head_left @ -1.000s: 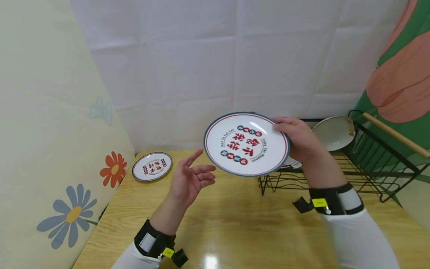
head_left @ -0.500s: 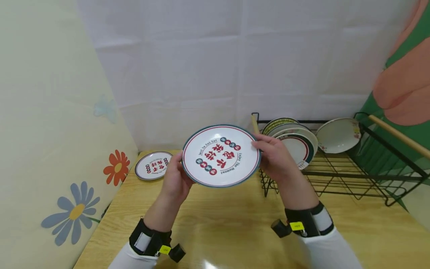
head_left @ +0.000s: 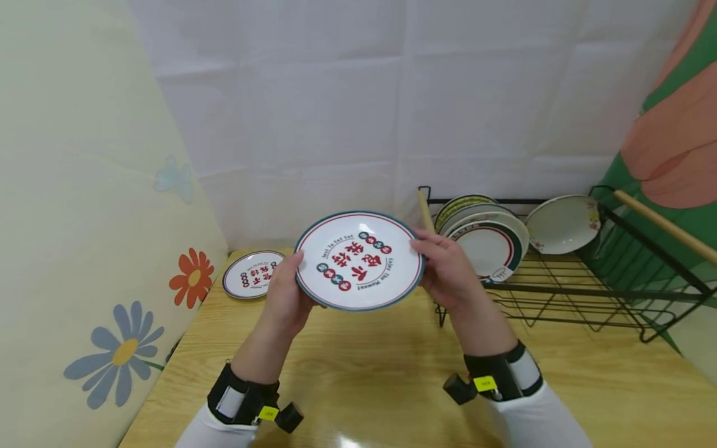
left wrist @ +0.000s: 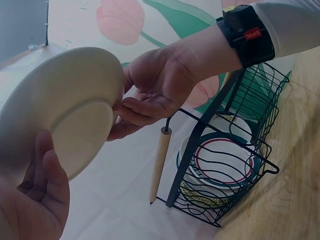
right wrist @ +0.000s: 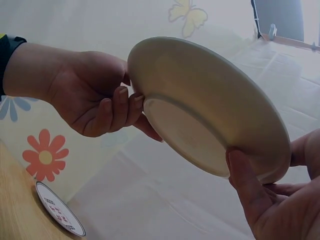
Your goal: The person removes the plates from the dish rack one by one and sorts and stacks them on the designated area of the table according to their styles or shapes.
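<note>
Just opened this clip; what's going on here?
A person's left hand and right hand hold a round white plate with a teal rim and red lettering by opposite edges above a yellowish wooden table, fingers touching its underside. To the left, a round white plate with a dark rim lies on the table. To the right, a black wire rack holds several round plates and a white floral dish.

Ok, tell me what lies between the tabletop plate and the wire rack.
In the head view: the teal-rimmed plate, held above the wooden table by the left hand and right hand.
</note>
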A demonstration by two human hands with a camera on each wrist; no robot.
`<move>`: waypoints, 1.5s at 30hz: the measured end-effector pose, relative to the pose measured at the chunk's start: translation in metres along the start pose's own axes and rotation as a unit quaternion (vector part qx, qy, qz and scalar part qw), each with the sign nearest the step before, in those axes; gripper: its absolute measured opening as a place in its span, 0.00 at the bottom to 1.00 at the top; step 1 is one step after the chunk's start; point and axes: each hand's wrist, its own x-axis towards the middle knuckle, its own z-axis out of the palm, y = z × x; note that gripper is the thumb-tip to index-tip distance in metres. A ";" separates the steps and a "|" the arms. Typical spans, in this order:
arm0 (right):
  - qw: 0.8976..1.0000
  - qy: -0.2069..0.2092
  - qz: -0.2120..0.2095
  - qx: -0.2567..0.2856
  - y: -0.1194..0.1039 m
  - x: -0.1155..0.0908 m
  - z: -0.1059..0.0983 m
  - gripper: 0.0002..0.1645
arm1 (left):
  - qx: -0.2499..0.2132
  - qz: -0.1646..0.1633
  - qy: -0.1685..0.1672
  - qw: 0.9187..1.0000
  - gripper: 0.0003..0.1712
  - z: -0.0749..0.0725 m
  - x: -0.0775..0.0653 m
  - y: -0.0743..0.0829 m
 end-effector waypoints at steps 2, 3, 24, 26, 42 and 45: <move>1.000 -0.001 0.004 0.007 0.002 0.001 0.000 0.27 | 0.011 -0.001 -0.008 1.000 0.31 -0.003 -0.001 0.002; 1.000 0.000 0.006 0.011 0.002 0.001 0.000 0.26 | 0.017 -0.003 -0.014 1.000 0.30 -0.004 -0.001 0.002; 1.000 -0.004 0.004 0.007 0.005 0.004 0.002 0.33 | 0.047 -0.001 0.051 0.998 0.25 -0.004 0.001 0.002; 1.000 -0.011 -0.004 0.021 0.006 0.004 0.003 0.33 | 0.045 0.007 0.062 0.997 0.25 -0.005 0.002 0.002; 0.981 -0.162 -0.015 0.106 0.029 0.009 0.024 0.32 | 0.019 0.065 0.140 0.988 0.24 -0.029 0.018 0.007; 0.979 -0.169 0.000 0.112 0.035 0.012 0.034 0.36 | 0.032 0.073 0.177 0.981 0.24 -0.041 0.023 0.009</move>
